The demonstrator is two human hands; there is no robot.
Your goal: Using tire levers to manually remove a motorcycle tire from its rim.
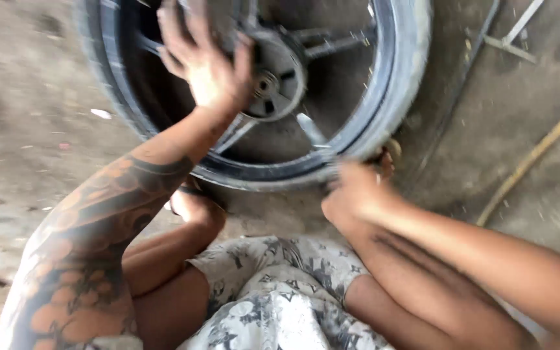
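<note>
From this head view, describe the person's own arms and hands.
Both arms are bare, with no sleeves, gloves, watch or rings visible. The left arm carries dense dark tattooing from wrist to upper arm. The right arm shows only a faint dark mark near the wrist. The left hand and right hand are motion-blurred.

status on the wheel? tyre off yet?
Done: wheel lies flat on the concrete floor, off any bike. In hand: left hand presses near the hub; right hand grips the tyre at the near rim. Left: tyre appears seated on the rim; the blurred frame hides any gap.
</note>
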